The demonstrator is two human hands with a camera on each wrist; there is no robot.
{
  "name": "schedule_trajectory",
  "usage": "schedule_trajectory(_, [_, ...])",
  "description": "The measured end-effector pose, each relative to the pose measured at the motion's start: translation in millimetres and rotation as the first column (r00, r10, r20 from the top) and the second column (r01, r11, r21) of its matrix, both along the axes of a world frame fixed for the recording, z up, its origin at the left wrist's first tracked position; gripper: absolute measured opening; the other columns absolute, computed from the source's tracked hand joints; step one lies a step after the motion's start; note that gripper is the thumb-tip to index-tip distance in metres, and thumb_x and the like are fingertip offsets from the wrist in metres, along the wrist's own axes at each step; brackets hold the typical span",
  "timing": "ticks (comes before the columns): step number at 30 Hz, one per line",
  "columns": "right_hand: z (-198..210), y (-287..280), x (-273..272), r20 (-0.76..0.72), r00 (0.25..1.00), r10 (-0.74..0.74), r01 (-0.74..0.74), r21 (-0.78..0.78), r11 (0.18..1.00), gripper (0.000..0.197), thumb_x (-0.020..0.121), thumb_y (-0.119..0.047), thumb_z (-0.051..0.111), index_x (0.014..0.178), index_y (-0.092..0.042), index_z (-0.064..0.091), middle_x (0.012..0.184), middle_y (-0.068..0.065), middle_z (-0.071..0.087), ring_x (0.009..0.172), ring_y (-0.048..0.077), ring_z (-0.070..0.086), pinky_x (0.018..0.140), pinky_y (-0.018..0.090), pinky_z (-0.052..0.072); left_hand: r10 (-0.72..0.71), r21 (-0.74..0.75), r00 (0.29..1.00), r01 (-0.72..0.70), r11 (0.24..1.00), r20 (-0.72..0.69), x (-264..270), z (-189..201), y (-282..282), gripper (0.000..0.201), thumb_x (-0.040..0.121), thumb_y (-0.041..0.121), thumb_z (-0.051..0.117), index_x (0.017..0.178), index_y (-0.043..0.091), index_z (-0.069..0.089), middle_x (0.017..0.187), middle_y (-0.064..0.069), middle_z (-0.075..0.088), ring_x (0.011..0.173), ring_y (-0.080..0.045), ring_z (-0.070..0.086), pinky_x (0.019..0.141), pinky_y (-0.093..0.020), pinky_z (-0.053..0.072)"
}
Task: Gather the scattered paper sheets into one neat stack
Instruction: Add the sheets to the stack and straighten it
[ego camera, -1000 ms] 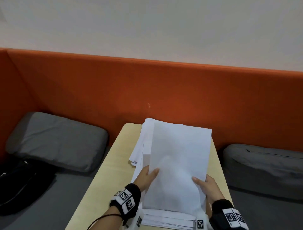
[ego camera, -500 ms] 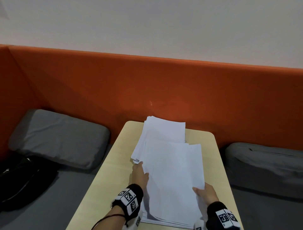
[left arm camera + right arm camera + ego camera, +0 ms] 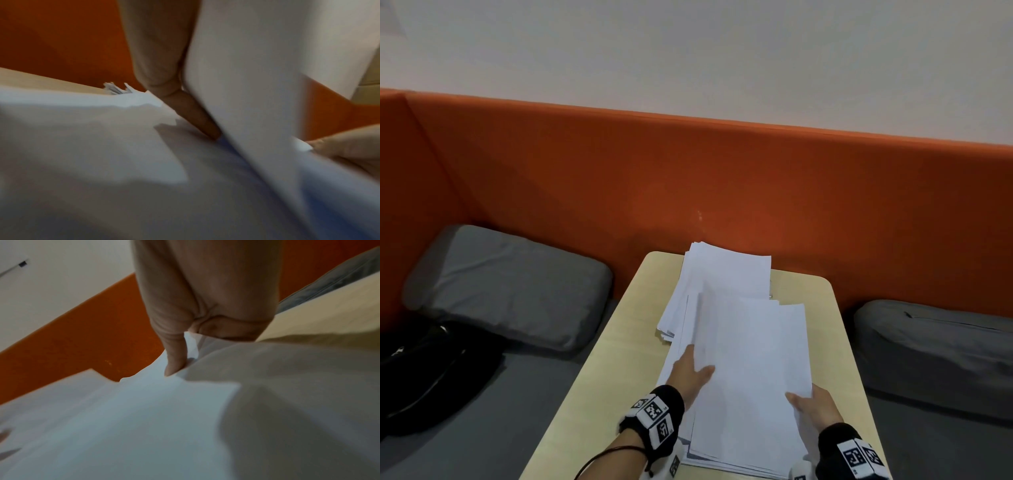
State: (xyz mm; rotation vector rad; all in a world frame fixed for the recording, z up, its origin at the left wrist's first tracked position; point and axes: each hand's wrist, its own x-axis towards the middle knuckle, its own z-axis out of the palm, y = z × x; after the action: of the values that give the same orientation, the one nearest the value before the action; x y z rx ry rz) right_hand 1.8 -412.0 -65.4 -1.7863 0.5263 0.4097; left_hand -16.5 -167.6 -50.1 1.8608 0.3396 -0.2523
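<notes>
left hand point(image 3: 690, 371) pinches top sheets point(image 3: 750, 370) | right hand point(image 3: 815, 406) grips same sheets

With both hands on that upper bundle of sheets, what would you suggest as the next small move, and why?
Probably slide the upper bundle forward over the far pile. The left hand and right hand hold its sides, and the far pile sticks out beyond it, fanned to the left on the table.

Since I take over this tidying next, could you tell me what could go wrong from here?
1. The far pile is fanned and skewed, so squaring could crumple corners.
2. The right hand pinches only the sheets' corner; loose ones may slide off the table.
</notes>
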Motion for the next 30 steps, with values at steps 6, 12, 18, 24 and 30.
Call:
schedule_trajectory(6, [10.0,0.9,-6.5,-0.068,0.996,-0.052,0.061,0.137,0.989,0.045,0.089,-0.006,0.060,0.131,-0.006,0.048,0.135,0.013,0.051,0.126,0.038,0.044,0.098,0.054,0.033,-0.120,-0.084,0.991,0.125,0.989,0.064,-7.5,3.7,-6.1,0.048,0.095,0.004,0.044,0.136,0.026,0.035,0.135,0.010,0.043,0.132,-0.012,0.039,0.105,-0.022,0.030])
schedule_trajectory(12, [18.0,0.1,-2.7,0.028,0.993,-0.114,0.093,0.401,0.911,0.066,0.077,-0.017,0.074,0.136,-0.015,0.043,0.138,0.006,0.049,0.131,0.028,0.042,0.109,0.049,0.025,-0.207,-0.275,0.977,0.212,0.938,0.045,-10.6,7.7,0.9,0.063,0.073,0.051,0.065,0.127,0.021,0.051,0.120,0.003,0.065,0.111,-0.014,0.061,0.101,-0.035,0.047])
schedule_trajectory(18, [62.0,4.3,10.2,0.327,0.942,-0.080,-0.008,0.259,0.966,0.022,0.077,0.004,0.068,0.098,0.002,0.066,0.093,0.015,0.070,0.081,0.022,0.062,0.068,0.025,0.052,-0.096,-0.210,0.983,0.128,0.969,0.156,-6.5,37.7,-12.0,0.042,0.078,0.036,0.067,0.110,0.010,0.061,0.106,-0.003,0.068,0.093,-0.017,0.066,0.081,-0.017,0.052])
schedule_trajectory(24, [128.8,8.3,0.4,0.644,0.753,-0.139,0.047,0.157,0.986,0.027,0.080,0.001,0.067,0.060,-0.011,0.053,0.042,-0.014,0.054,0.051,-0.003,0.054,0.054,0.009,0.039,0.081,-0.188,0.872,0.013,0.982,0.483,-5.1,112.4,-9.2,0.013,0.089,0.007,0.059,0.098,0.015,0.063,0.089,0.005,0.064,0.071,0.012,0.058,0.066,-0.005,0.043])
schedule_trajectory(30, [136.0,18.9,-12.8,0.699,0.713,-0.055,-0.060,0.139,0.989,0.019,0.080,0.006,0.064,0.076,-0.011,0.058,0.057,-0.023,0.066,0.055,-0.010,0.059,0.053,0.002,0.043,0.216,-0.385,0.844,-0.012,0.923,0.490,-14.1,121.3,-4.8,0.028,0.078,0.003,0.071,0.098,0.022,0.065,0.086,0.010,0.072,0.085,-0.004,0.068,0.075,-0.021,0.055])
